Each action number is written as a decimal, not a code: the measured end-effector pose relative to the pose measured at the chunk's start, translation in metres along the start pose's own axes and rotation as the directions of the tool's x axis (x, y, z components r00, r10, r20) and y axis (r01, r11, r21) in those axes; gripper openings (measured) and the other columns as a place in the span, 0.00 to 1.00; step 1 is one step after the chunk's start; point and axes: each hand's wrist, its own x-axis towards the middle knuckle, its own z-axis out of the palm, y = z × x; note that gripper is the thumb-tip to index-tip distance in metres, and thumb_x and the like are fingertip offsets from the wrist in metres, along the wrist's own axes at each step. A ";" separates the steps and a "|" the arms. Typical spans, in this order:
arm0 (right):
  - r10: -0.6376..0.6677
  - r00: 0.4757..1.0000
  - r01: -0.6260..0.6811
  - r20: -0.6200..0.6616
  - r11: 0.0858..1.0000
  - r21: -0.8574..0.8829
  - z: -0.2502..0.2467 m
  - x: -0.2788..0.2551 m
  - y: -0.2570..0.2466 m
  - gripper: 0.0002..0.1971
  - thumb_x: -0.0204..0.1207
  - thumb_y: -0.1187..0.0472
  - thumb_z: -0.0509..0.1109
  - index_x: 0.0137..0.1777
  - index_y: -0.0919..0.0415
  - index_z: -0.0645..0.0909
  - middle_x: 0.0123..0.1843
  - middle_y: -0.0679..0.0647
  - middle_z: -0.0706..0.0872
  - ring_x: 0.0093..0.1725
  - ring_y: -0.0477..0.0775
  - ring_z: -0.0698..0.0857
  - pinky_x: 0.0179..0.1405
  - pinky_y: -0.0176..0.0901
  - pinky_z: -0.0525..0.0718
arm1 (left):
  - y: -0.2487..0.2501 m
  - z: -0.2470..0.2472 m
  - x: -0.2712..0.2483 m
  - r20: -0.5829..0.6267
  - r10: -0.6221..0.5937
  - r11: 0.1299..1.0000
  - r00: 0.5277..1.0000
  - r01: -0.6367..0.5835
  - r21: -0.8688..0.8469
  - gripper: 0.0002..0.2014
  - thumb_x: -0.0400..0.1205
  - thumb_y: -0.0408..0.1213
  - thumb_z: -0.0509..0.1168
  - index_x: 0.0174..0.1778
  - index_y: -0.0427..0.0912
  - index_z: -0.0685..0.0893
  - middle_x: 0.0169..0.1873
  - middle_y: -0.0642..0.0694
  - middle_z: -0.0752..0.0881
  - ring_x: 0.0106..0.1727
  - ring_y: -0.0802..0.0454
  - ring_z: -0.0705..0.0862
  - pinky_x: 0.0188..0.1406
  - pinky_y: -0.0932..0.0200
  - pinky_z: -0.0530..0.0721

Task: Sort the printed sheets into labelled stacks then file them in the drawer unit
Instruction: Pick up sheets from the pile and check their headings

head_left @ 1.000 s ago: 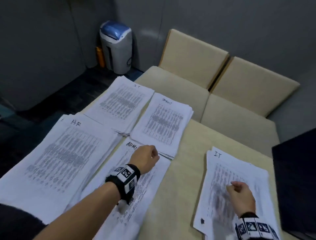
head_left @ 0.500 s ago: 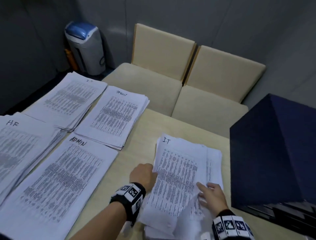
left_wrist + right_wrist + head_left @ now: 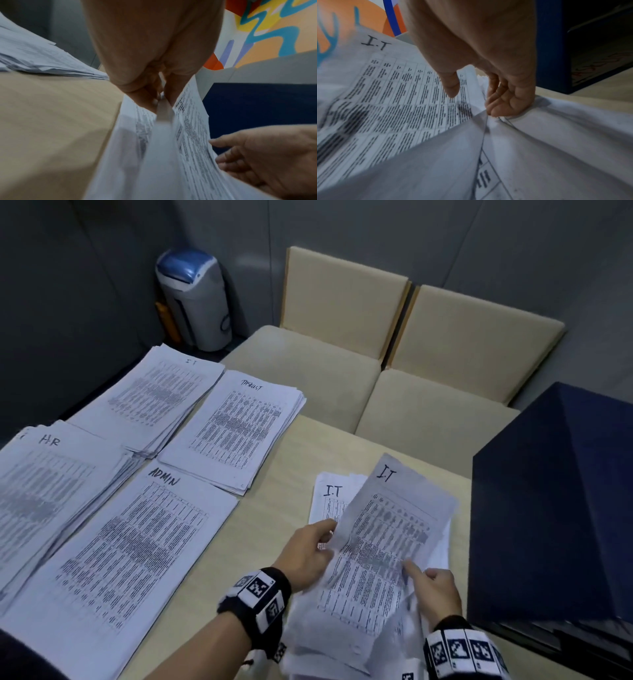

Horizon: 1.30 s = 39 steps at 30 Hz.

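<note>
On the table (image 3: 274,467) lie labelled stacks: HR (image 3: 51,491), IT (image 3: 154,398), a third with an unclear label (image 3: 239,426) and ADMIN (image 3: 130,542). A loose pile (image 3: 329,498) lies near the front right, its showing sheet marked I.T. Above it tilts another I.T sheet (image 3: 394,529), lifted off the pile. My left hand (image 3: 308,549) pinches that sheet's left edge (image 3: 188,115) between thumb and fingers (image 3: 145,100). My right hand (image 3: 431,583) is at its right edge, thumb (image 3: 452,86) over the print and fingers (image 3: 501,106) curled beneath. The dark blue drawer unit (image 3: 555,508) stands at the right.
Two beige chairs (image 3: 308,371) are pushed against the table's far edge. A grey bin with a blue lid (image 3: 191,299) stands on the floor in the back left corner. Bare tabletop shows between the ADMIN stack and the loose pile.
My left hand left the ADMIN stack and crossed to the right pile. Both hands have raised the top I.T sheet, uncovering another below. The view has swung right, bringing the drawer unit in.
</note>
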 end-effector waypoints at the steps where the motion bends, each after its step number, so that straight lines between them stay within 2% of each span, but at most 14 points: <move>1: 0.005 1.000 -0.005 -0.002 1.000 -0.006 -0.001 -0.002 0.000 0.24 0.78 0.41 0.75 0.59 0.60 0.75 0.53 0.56 0.80 0.56 0.61 0.82 0.61 0.52 0.77 | 0.003 0.001 0.002 -0.015 -0.003 0.999 1.000 0.002 -0.040 0.16 0.79 0.25 0.64 0.54 0.52 0.83 0.54 0.54 0.90 0.58 0.58 0.87 0.59 0.58 0.84; 3: 0.013 1.000 -0.013 -0.012 1.000 -0.016 -0.004 -0.007 -0.001 0.33 0.78 0.43 0.76 0.72 0.64 0.70 0.65 0.60 0.81 0.68 0.65 0.80 0.68 0.53 0.76 | 0.005 -0.001 0.008 -0.042 -0.021 0.995 0.999 0.017 -0.096 0.15 0.77 0.26 0.64 0.52 0.53 0.81 0.51 0.51 0.90 0.54 0.54 0.87 0.54 0.56 0.85; 5: 0.002 1.000 -0.002 0.005 1.000 0.000 -0.006 -0.010 -0.001 0.35 0.77 0.48 0.79 0.75 0.62 0.67 0.65 0.60 0.82 0.66 0.65 0.81 0.69 0.56 0.77 | 0.003 -0.007 0.011 -0.056 -0.080 0.994 0.995 0.076 -0.073 0.11 0.77 0.27 0.65 0.47 0.49 0.79 0.47 0.50 0.87 0.48 0.52 0.85 0.48 0.58 0.82; 8: -0.028 0.998 0.028 0.047 1.000 0.003 -0.011 -0.008 0.009 0.36 0.72 0.66 0.81 0.76 0.59 0.66 0.60 0.58 0.81 0.61 0.62 0.83 0.66 0.55 0.81 | -0.013 -0.015 0.013 -0.083 -0.221 0.944 0.972 0.235 0.232 0.10 0.75 0.30 0.66 0.36 0.45 0.71 0.38 0.48 0.76 0.38 0.50 0.74 0.39 0.57 0.72; 11: -0.050 0.996 0.050 0.071 0.999 0.007 -0.013 -0.009 0.015 0.34 0.70 0.76 0.76 0.74 0.59 0.68 0.60 0.57 0.81 0.61 0.60 0.82 0.60 0.49 0.79 | -0.027 -0.013 0.010 -0.110 -0.324 0.822 0.940 0.337 0.460 0.12 0.76 0.40 0.69 0.37 0.47 0.69 0.43 0.48 0.74 0.37 0.51 0.72 0.32 0.62 0.68; 13: -0.074 0.995 0.073 0.062 0.997 0.023 -0.012 -0.008 0.016 0.27 0.73 0.68 0.80 0.70 0.60 0.74 0.56 0.53 0.84 0.59 0.58 0.84 0.63 0.50 0.81 | -0.028 -0.009 0.010 -0.134 -0.309 0.831 0.942 0.336 0.444 0.12 0.76 0.42 0.71 0.42 0.45 0.72 0.44 0.48 0.75 0.39 0.51 0.74 0.31 0.63 0.69; 16: -0.099 0.994 0.096 0.050 0.993 0.063 -0.012 -0.006 0.009 0.24 0.75 0.50 0.80 0.65 0.58 0.77 0.53 0.50 0.87 0.57 0.56 0.88 0.69 0.60 0.84 | -0.023 0.000 0.011 -0.205 -0.212 0.816 0.955 0.289 0.501 0.13 0.77 0.47 0.70 0.48 0.44 0.76 0.44 0.50 0.77 0.43 0.50 0.78 0.41 0.58 0.79; 20: -0.154 0.988 0.153 0.020 0.987 0.045 -0.014 -0.001 -0.004 0.33 0.69 0.47 0.85 0.66 0.51 0.70 0.58 0.55 0.84 0.58 0.60 0.87 0.65 0.57 0.84 | -0.004 0.006 0.008 -0.285 -0.057 0.657 0.957 0.251 0.711 0.20 0.84 0.58 0.59 0.48 0.44 0.82 0.44 0.50 0.79 0.45 0.49 0.80 0.46 0.54 0.78; 24: -0.141 0.986 0.142 0.085 0.990 -0.002 -0.010 0.000 -0.017 0.36 0.66 0.49 0.87 0.67 0.52 0.68 0.58 0.54 0.82 0.56 0.61 0.87 0.57 0.52 0.86 | 0.008 0.011 0.004 -0.242 0.028 0.523 0.970 0.193 0.830 0.25 0.88 0.59 0.50 0.46 0.45 0.85 0.46 0.50 0.81 0.43 0.51 0.73 0.50 0.52 0.75; 27: -0.076 0.981 0.089 0.177 0.994 -0.068 -0.004 0.009 -0.017 0.32 0.65 0.56 0.87 0.66 0.60 0.76 0.61 0.55 0.87 0.60 0.60 0.87 0.67 0.58 0.85 | 0.010 0.009 0.004 -0.279 0.022 0.616 0.960 0.206 0.760 0.24 0.90 0.56 0.47 0.39 0.47 0.79 0.39 0.51 0.80 0.37 0.51 0.74 0.41 0.56 0.72; 30: -0.070 0.978 0.075 0.198 0.997 -0.019 -0.011 0.008 -0.017 0.15 0.69 0.72 0.81 0.53 0.59 0.85 0.52 0.57 0.92 0.51 0.59 0.89 0.55 0.53 0.88 | -0.004 -0.002 0.015 -0.385 -0.098 0.811 0.918 0.298 0.504 0.16 0.90 0.49 0.51 0.43 0.43 0.74 0.38 0.44 0.85 0.37 0.44 0.80 0.37 0.52 0.77; 32: -0.051 0.972 0.042 0.231 0.998 0.045 -0.020 0.002 -0.014 0.13 0.72 0.80 0.75 0.47 0.62 0.87 0.46 0.57 0.92 0.47 0.59 0.89 0.46 0.46 0.85 | -0.018 -0.009 0.023 -0.383 -0.222 0.871 0.897 0.359 0.336 0.12 0.87 0.47 0.59 0.50 0.40 0.76 0.42 0.41 0.87 0.41 0.40 0.84 0.41 0.50 0.82; 36: 0.009 0.981 -0.006 0.192 1.000 -0.016 -0.029 -0.001 0.008 0.14 0.65 0.85 0.66 0.37 0.70 0.88 0.34 0.60 0.86 0.41 0.59 0.82 0.42 0.46 0.78 | -0.026 -0.014 0.033 -0.257 -0.278 0.846 0.926 0.362 0.391 0.13 0.80 0.46 0.71 0.37 0.44 0.76 0.38 0.46 0.84 0.42 0.44 0.82 0.38 0.57 0.76; 39: 0.057 0.994 -0.059 0.098 0.998 0.015 -0.033 -0.004 0.018 0.14 0.67 0.85 0.61 0.29 0.70 0.82 0.30 0.60 0.78 0.35 0.56 0.75 0.37 0.44 0.70 | -0.022 -0.014 0.037 -0.206 -0.225 0.746 0.952 0.304 0.592 0.12 0.82 0.39 0.67 0.35 0.41 0.76 0.38 0.42 0.84 0.42 0.42 0.82 0.39 0.56 0.75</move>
